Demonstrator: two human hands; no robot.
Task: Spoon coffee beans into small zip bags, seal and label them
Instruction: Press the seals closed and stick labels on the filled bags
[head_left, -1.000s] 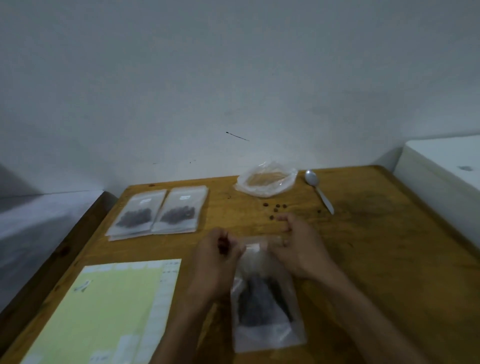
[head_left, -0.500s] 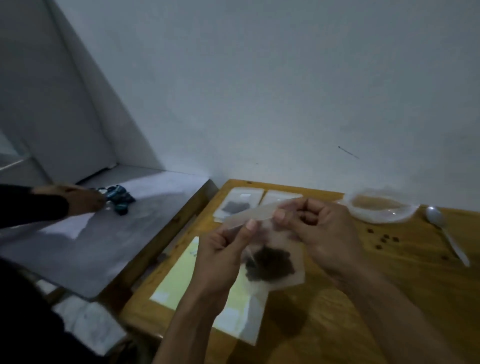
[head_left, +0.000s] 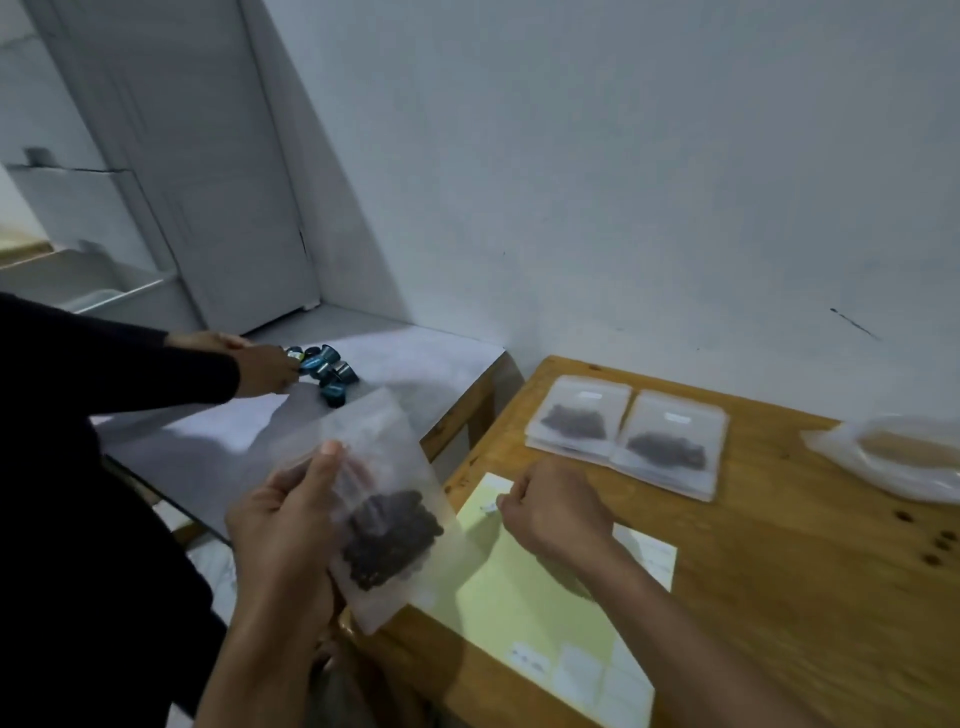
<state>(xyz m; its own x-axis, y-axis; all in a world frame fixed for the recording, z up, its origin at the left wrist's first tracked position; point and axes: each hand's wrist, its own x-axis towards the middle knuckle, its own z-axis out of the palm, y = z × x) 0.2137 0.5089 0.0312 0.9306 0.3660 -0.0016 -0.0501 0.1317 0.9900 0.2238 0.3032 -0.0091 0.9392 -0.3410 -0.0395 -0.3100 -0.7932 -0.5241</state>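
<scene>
My left hand holds a small clear zip bag with dark coffee beans up in the air, left of the wooden table. My right hand rests on the yellow label sheet, its fingertips pinched at a white label near the sheet's top left corner. Two filled, labelled bags lie side by side at the back of the table. An open plastic bag of beans sits at the right edge of view. The spoon is out of view.
A few loose beans lie on the table at right. Another person's dark-sleeved arm and hand reach over a grey side table to several dark capsules. A white door and wall stand behind.
The view has swung left. My right hand let go of the bag's top and dropped to the label sheet. My left hand now holds the bag alone, further left.
</scene>
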